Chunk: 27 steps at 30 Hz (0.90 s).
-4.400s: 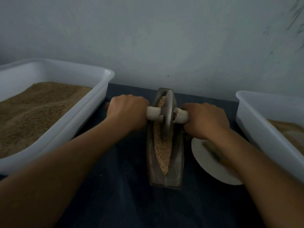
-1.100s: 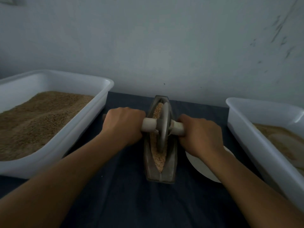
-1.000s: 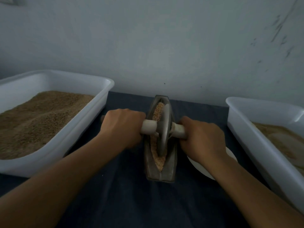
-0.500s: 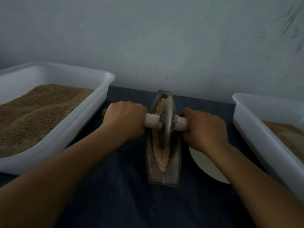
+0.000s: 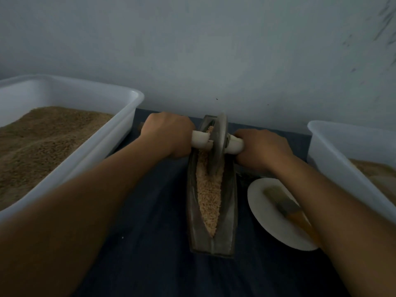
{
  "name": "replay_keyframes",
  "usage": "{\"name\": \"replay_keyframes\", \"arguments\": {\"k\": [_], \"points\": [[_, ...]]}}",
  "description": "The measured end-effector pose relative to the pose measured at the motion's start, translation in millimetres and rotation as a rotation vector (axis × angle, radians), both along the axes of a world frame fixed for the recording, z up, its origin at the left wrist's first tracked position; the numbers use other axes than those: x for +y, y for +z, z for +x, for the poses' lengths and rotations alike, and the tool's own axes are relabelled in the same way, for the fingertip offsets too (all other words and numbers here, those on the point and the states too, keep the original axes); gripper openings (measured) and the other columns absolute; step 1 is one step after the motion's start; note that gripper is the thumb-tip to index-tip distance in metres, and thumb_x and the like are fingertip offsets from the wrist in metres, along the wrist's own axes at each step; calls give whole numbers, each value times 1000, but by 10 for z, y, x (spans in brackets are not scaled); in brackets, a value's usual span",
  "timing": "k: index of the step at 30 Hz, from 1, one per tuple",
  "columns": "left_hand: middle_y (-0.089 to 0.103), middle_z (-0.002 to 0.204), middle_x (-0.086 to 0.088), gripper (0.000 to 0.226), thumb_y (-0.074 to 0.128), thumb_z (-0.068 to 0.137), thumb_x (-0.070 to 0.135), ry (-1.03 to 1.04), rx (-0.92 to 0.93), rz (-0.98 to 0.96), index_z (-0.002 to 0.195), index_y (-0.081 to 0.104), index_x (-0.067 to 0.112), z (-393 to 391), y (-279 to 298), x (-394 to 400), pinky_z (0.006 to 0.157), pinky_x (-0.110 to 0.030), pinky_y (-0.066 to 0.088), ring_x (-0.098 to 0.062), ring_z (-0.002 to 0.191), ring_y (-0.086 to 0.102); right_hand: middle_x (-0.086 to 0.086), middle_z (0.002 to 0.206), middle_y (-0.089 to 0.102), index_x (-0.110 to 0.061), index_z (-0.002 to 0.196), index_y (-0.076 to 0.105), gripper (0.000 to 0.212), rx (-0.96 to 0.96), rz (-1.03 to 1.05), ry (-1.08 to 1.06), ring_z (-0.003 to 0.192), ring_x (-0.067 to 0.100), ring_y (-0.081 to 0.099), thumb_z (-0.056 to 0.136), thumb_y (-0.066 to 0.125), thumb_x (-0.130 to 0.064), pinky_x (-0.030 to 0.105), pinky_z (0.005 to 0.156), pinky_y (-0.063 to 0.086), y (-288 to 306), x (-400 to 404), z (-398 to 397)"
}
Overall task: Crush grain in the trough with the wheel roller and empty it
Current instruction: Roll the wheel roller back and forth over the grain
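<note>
- Wheel roller [image 5: 218,144] sits upright in the far end of the trough [image 5: 212,239], which lies mid-table w/ grain [image 5: 209,196] along its groove
- left hand [image 5: 168,133] & right hand [image 5: 262,148] each wrapped tight round a white handle
- plate [image 5: 265,211] w/ brush [image 5: 285,205] just right of trough
- white tubs far left [image 5: 85,144] & right [image 5: 334,159], both holding brown grain

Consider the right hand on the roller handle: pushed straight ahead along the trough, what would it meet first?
Probably the wall. The right hand moves beside the trough, over bare cloth; depth is unclear.
</note>
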<state>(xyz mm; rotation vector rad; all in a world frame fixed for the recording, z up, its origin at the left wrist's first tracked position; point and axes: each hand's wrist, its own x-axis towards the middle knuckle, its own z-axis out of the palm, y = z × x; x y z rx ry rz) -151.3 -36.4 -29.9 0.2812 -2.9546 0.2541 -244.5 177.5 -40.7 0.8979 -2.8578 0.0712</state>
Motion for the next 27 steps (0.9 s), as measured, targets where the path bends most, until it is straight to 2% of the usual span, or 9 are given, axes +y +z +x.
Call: {"name": "replay_keyframes", "arguments": {"k": [5,7,9,15,20,24,27], "points": [[55,81,6,26,66,81,44,9,24,3,104,64,35,40,-42,13,60,-35,36,-18,70,51,-10,101,67,-44,103,61,27,17,23,-3,81,19,58,77,63,-52,28,54,30,3,-26,26],[56,82,6,25,66,81,43,12,42,-9,105,63,35,90,-60,34,59,-35,35,-18,70,50,-11,88,62,-43,102,61,25,46,5,-23,67,14,49,78,63,-51,26,51,27,-33,-12,86],[57,84,6,25,67,81,43,17,60,-18,105,63,35,145,-68,71,59,-35,34,-18,71,50,-13,76,50,-44,102,61,24,88,-26,-37,63,13,42,78,63,-50,25,50,24,-73,18,149],[64,94,2,24,68,82,41,25,91,-18,103,59,33,356,-100,155,64,-37,38,-19,75,50,-14,67,39,-42,107,60,24,235,-110,-29,58,12,36,84,66,-46,25,49,21,-215,111,370],[61,90,4,28,69,82,45,25,78,-2,107,59,34,497,-86,218,65,-37,40,-19,76,51,-13,69,42,-36,104,63,22,305,-141,-11,61,14,38,83,69,-39,25,49,15,-214,196,582],[58,88,6,31,70,82,47,0,53,8,109,58,36,643,-62,254,65,-37,41,-17,76,52,-10,75,61,-33,98,64,19,364,-151,12,60,15,42,81,70,-37,25,50,13,-237,295,783],[60,89,7,31,69,82,48,-18,45,-17,108,58,37,756,-35,280,65,-36,41,-16,76,53,-9,75,63,-30,97,64,18,386,-151,24,59,16,45,81,71,-37,26,50,12,-242,362,924]]}}
